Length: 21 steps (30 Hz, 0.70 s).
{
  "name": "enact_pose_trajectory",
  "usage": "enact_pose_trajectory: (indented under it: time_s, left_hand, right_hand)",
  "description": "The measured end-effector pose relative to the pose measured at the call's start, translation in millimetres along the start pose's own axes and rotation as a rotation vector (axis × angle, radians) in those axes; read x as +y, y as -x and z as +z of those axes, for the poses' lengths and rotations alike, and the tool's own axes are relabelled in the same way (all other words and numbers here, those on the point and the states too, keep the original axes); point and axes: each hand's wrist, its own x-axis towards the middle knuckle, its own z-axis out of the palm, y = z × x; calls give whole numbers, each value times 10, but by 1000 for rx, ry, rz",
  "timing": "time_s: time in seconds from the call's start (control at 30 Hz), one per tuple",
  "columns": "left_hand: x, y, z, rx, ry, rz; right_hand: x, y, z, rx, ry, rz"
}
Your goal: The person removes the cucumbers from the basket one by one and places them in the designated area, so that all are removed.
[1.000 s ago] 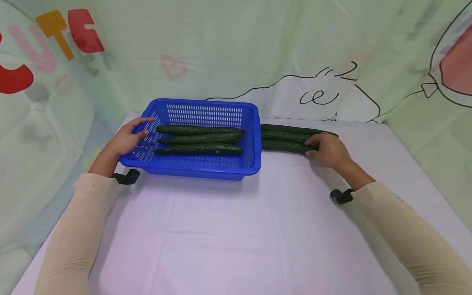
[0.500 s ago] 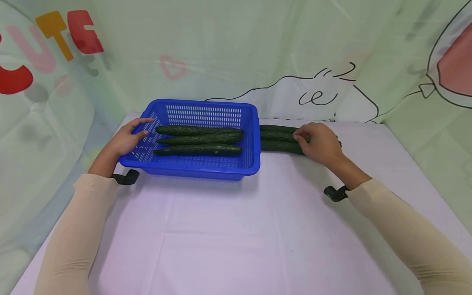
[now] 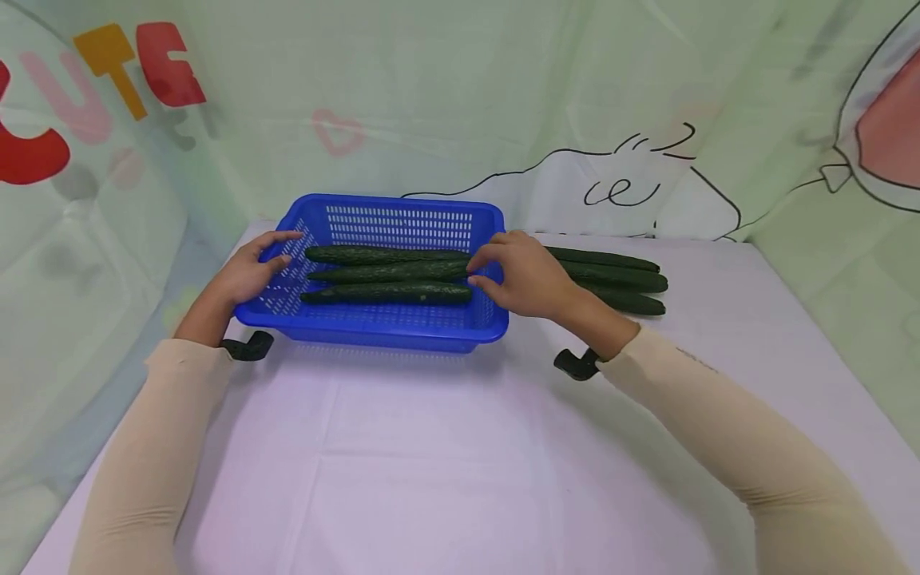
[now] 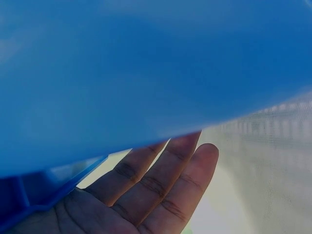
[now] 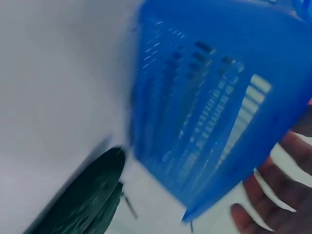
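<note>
basket (image 3: pixel 388 329): blue, perforated, left of centre; seems light, slightly flexible. best held by the rim.
inside cucumbers (image 3: pixel 388 273): three, side by side in the basket.
outside cucumbers (image 3: pixel 616 277): three on the cloth (image 3: pixel 431 447), right of the basket.
handling: we judge them stiff, moderately weighty, breakable if bent; grasp mid-length.
left hand (image 3: pixel 247 271): fingers spread, fairly straight, at the left rim.
right hand (image 3: pixel 530 275): thumb and forefinger apart over the right rim; contact, we cannot tell.
</note>
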Motion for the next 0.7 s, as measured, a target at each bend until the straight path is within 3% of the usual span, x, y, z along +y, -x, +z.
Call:
enact_pose_trajectory:
  time_s: [0.17,0.37,0.53,0.7]
  left_hand:
    - [-2,3,4,2,4,2]
    - [4,-6,5,5,-7,-10]
    - [8,-16,12,3,-15,-8]
    - [1,-11,7,6,-21,-7]
  right_hand:
    - [-118,-239,161,-188,125,-9]
    - [-212,-417,373,-374,267,76]
    - [-270,-488,471,-467,422,127]
    - [-306,-525,523,-516,510,101]
